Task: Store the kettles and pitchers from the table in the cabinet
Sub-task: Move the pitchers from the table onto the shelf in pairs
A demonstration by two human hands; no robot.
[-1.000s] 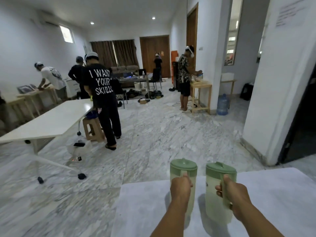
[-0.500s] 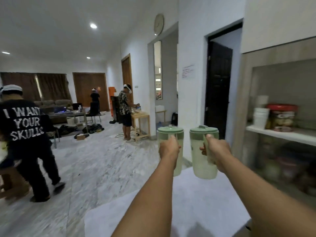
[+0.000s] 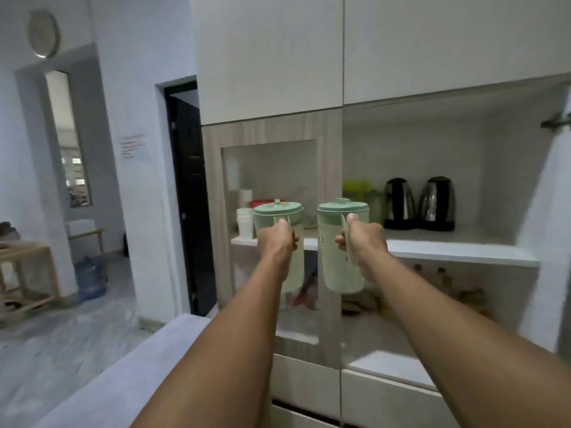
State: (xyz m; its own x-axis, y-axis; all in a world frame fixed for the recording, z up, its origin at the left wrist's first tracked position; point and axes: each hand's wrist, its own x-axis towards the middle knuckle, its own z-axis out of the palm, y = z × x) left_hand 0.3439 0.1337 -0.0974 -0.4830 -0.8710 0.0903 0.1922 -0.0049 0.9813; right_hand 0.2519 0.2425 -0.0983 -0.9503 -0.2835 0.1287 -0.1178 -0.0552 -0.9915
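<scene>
- Left hand (image 3: 276, 239) is wrapped tight around the handle of a pale green plastic pitcher with a darker green lid (image 3: 279, 242), held upright in the air in front of the cabinet's closed glass-panel door (image 3: 272, 180).
- Right hand (image 3: 363, 239) has the same kind of closed grip on the handle of a second pale green lidded pitcher (image 3: 340, 245), also upright and off any surface. The two pitchers hang side by side, close but not touching.
- Both are held up at about the height of the white cabinet shelf (image 3: 463, 253), out in front of it and not on it.
- The right half of the tall white and wood-grain cabinet (image 3: 268, 57) is open, and two shiny steel electric kettles with black bases sit on that shelf: one on the left (image 3: 399, 202), one on the right (image 3: 437, 203), just beside each other.
- Something lime green and see-through (image 3: 358, 188) stands on the shelf left of the kettles, too blurry to make out properly.
- Behind the glass there's a stack of white cups (image 3: 244, 222).
- A corner of the pale grey bench (image 3: 123, 381) shows at bottom left, under the left arm.
</scene>
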